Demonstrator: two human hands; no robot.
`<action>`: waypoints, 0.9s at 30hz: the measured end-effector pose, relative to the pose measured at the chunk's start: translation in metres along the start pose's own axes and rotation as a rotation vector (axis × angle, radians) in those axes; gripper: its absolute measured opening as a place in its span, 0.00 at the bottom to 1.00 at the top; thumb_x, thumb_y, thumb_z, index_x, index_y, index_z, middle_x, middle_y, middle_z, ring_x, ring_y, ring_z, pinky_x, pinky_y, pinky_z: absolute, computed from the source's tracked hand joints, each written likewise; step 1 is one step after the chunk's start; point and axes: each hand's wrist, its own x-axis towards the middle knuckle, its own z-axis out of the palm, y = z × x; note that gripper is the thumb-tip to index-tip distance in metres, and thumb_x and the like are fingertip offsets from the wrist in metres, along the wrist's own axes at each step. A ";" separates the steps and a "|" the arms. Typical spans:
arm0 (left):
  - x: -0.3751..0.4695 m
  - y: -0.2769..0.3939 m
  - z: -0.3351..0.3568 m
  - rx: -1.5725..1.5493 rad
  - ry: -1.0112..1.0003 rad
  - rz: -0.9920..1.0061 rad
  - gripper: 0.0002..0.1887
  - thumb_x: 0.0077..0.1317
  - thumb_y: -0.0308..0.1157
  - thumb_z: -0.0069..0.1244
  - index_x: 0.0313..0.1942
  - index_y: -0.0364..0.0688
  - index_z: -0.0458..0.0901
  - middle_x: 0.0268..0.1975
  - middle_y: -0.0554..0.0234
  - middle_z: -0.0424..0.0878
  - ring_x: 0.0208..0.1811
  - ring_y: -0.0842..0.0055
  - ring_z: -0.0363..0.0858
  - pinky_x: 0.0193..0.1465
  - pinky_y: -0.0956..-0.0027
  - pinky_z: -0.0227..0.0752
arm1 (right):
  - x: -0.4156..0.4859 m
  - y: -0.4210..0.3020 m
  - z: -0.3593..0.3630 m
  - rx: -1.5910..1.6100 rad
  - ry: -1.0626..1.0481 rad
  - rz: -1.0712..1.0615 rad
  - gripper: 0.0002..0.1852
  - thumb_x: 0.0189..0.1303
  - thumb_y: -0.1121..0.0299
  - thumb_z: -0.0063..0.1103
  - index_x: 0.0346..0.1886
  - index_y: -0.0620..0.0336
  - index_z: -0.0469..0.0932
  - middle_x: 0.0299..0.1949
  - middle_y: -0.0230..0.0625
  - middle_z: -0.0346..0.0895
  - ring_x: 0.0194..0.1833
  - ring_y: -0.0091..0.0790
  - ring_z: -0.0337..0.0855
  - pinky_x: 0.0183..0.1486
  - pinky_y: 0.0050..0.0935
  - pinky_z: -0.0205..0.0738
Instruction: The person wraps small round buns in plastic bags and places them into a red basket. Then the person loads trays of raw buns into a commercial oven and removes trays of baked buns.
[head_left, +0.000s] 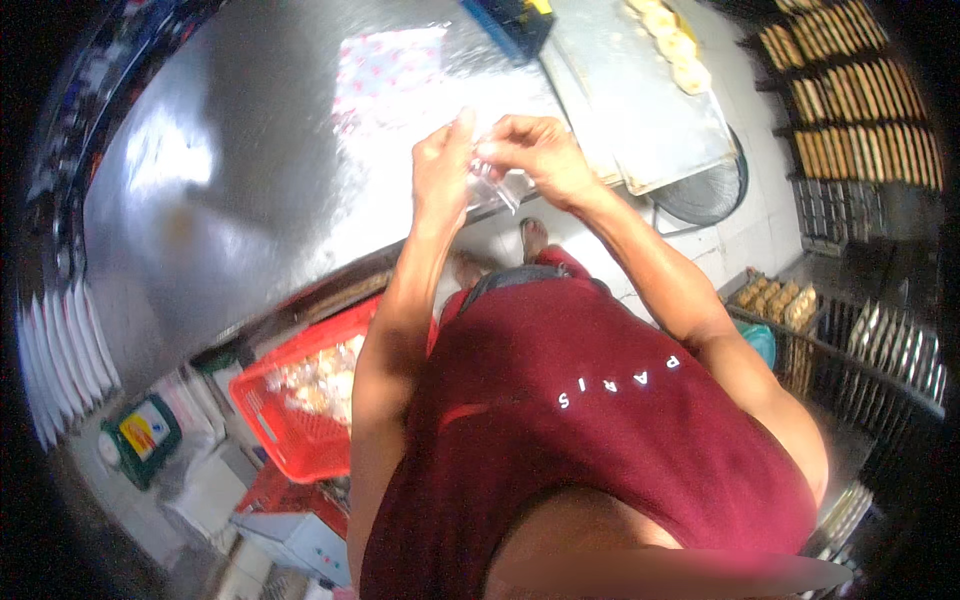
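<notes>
A small clear plastic bag (496, 191) hangs between my two hands above the near edge of the steel table (247, 247). My left hand (442, 169) grips it from the left, thumb pointing up. Pinched fingers of my right hand (536, 154) hold its upper part, close against the left. Glare and the fingers hide what the bag contains. Just beyond my hands, clear plastic bags printed with pink marks (390, 71) lie flat on the tabletop.
Right of the table, a metal tray (611, 97) bears a row of pale bread pieces (673, 45). A dark blue box (514, 26) stands at the back. Below left is a red plastic crate (274, 431) with wrapped baked goods (322, 379). Racks of baked goods (862, 97) line the right.
</notes>
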 end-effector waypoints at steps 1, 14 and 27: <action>0.000 -0.009 -0.003 -0.006 -0.022 0.008 0.13 0.75 0.36 0.58 0.35 0.35 0.85 0.33 0.61 0.86 0.31 0.80 0.82 0.36 0.73 0.76 | -0.003 -0.001 -0.008 0.072 -0.016 0.026 0.12 0.63 0.65 0.76 0.42 0.63 0.86 0.34 0.29 0.85 0.37 0.20 0.80 0.40 0.24 0.76; -0.021 0.061 0.118 0.604 -0.634 0.167 0.04 0.58 0.19 0.61 0.30 0.37 0.84 0.27 0.69 0.78 0.32 0.83 0.78 0.35 0.74 0.69 | -0.030 -0.010 -0.164 -0.327 0.075 0.073 0.06 0.62 0.73 0.64 0.40 0.63 0.81 0.32 0.29 0.81 0.35 0.21 0.79 0.41 0.25 0.76; 0.051 0.003 0.164 1.353 -0.444 0.415 0.32 0.58 0.13 0.53 0.66 0.38 0.77 0.71 0.54 0.76 0.57 0.56 0.86 0.54 0.62 0.84 | 0.021 0.003 -0.357 -1.570 0.743 0.109 0.42 0.65 0.48 0.68 0.78 0.51 0.62 0.71 0.54 0.68 0.66 0.53 0.77 0.64 0.55 0.74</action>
